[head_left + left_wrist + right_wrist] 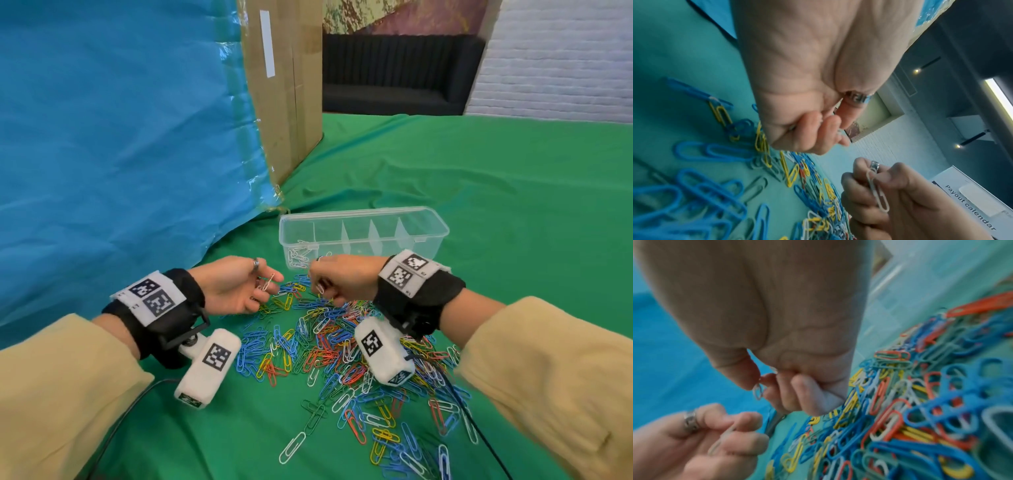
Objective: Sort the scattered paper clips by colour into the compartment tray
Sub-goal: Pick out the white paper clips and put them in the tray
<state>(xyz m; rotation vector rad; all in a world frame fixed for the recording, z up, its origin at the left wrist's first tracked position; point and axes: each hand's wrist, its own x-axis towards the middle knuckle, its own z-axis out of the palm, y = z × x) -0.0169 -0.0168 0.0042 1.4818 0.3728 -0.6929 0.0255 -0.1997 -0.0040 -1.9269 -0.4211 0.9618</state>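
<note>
A heap of paper clips [342, 346] in blue, red, yellow, green and white is spread over a green-covered tabletop [496, 192]. Behind it a clear compartment tray [363, 233] is seen, with white clips [298, 257] gathered in its leftmost compartment; the other compartments look bare, though glare makes this hard to judge. The left hand [236, 287] is held palm up over the heap's far edge, and a white clip [268, 282] is pinched upright between its fingertips. The right hand [342, 279] is curled, knuckles up, and another white clip [320, 287] is pinched between its thumb and forefinger. The right wrist view is blurred, so the grip is partly hidden there. The heap's near part is covered by the wrist cameras, and both arms are cut off by the frame.
</note>
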